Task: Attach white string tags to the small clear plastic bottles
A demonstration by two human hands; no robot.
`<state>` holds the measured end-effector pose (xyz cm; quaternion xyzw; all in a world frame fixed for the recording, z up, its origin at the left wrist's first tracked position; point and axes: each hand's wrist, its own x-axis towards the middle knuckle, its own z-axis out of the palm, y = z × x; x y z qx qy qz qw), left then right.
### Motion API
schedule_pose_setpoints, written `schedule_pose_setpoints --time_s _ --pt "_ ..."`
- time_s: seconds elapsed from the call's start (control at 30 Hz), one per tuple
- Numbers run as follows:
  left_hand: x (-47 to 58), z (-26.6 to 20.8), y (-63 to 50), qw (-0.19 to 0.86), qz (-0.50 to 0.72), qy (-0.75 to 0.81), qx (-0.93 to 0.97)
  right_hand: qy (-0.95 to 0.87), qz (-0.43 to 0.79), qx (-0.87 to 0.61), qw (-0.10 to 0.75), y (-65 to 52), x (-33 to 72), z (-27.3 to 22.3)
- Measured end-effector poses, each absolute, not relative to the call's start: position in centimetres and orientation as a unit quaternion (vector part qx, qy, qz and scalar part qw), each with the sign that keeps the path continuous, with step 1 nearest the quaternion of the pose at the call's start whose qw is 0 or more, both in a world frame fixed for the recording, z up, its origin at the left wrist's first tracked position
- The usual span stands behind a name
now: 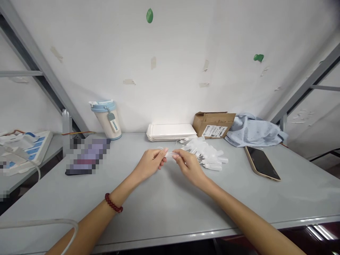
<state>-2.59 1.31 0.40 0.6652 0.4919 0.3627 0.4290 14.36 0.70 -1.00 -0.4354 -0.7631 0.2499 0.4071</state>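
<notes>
Between my two hands, above the middle of the grey table, is a small clear plastic tube (pixel 170 154). My left hand (pixel 152 162) pinches its left end between thumb and fingers. At the other end, my right hand (pixel 190 166) grips it with thumb and forefinger. A thin pale strand shows by the left fingertips; its exact form is too small to tell. Just behind and right of my right hand lies a pile of similar translucent plastic tubes (pixel 214 159), some with thin dark parts. The right hand partly hides this pile.
Along the wall stand a stack of white flat boxes (pixel 171 131), an open cardboard box (pixel 212 125) and a blue-lidded cup (pixel 107 120). A phone (pixel 262 163) and a crumpled blue cloth (pixel 252 131) lie right. At left are a blurred flat item (pixel 89 156), a power strip (pixel 32 152) and a cable (pixel 53 221).
</notes>
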Motion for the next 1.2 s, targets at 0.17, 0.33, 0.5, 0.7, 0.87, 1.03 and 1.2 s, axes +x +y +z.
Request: schedule_pose_setpoints --time_s 0.17,0.33,0.5,0.7,0.87,1.03,1.2 --pt "-2.35 0.56 1.08 0.421 0.362 0.492 0.671 -0.761 0.269 -0.428 0.406 0.83 14.51 -1.11" --pt "-2.61 0.77 1.06 0.399 0.340 0.475 0.707 -0.738 0.326 -0.443 0.391 0.89 14.58 -1.19" --pt "-2.80 0.80 1.03 0.379 0.341 0.463 0.725 -0.689 0.434 -0.433 0.387 1.16 14.83 -0.86" --pt "-2.52 0.79 0.91 0.371 0.357 0.463 0.721 -0.640 0.515 -0.418 0.389 1.51 15.06 -0.60" --pt "-2.49 1.01 1.00 0.422 0.373 0.453 0.691 -0.667 0.461 -0.409 0.418 1.32 14.84 -0.80" --pt "-2.62 0.85 1.18 0.478 0.366 0.467 0.648 -0.722 0.328 -0.448 0.414 0.93 14.80 -0.80" --pt "-2.62 0.72 1.21 0.534 0.379 0.447 0.609 -0.797 0.173 -0.426 0.391 0.86 14.87 -1.42"
